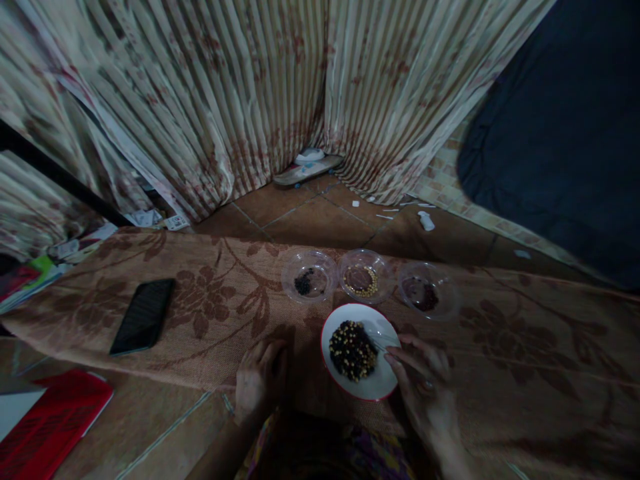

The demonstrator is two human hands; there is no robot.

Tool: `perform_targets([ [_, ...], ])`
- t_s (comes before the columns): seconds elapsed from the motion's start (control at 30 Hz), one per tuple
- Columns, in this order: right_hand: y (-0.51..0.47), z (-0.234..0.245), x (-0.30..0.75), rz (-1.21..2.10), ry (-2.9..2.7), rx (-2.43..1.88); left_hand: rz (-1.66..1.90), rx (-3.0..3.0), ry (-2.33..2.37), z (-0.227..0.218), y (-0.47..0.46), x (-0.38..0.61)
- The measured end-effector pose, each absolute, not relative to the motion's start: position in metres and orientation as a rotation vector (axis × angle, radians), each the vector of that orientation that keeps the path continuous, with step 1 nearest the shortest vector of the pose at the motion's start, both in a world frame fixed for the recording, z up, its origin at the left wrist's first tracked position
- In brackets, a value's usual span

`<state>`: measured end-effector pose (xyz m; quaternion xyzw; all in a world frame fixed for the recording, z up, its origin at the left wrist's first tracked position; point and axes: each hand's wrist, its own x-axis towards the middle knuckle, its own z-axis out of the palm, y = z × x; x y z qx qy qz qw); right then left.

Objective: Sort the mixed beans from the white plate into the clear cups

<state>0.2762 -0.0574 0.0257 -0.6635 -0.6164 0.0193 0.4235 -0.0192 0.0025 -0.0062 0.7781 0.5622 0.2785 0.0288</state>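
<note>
A white plate with a red rim (326,363) lies near the table's front edge, bearing a mixed heap of black and pale yellow beans (353,350). My right hand (425,373) grips a spoon (379,340) whose end is in the plate beside the heap; it looks clear, though dim light blurs it. Left of the plate, my left hand (263,373) rests on the cloth, fingers curled, with nothing seen in it. Behind the plate stand three clear plastic bowls: one with black beans (303,283), one with yellow beans (367,288), one with dark red beans (425,297).
A brown patterned cloth (200,347) covers the long narrow table. On its left lies a black phone (143,317). Beyond, a skateboard (307,172) and small white litter are on the tiled floor, before striped curtains (250,87). A red item (60,420) is at lower left.
</note>
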Motion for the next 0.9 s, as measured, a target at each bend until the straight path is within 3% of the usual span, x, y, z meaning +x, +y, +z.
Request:
perform_targets([
  [0.9,-0.0568,0.0295,0.2751,0.009,-1.497,-1.624,0.84,2.404,1.713,-0.0046,0.0026,-0.0195],
])
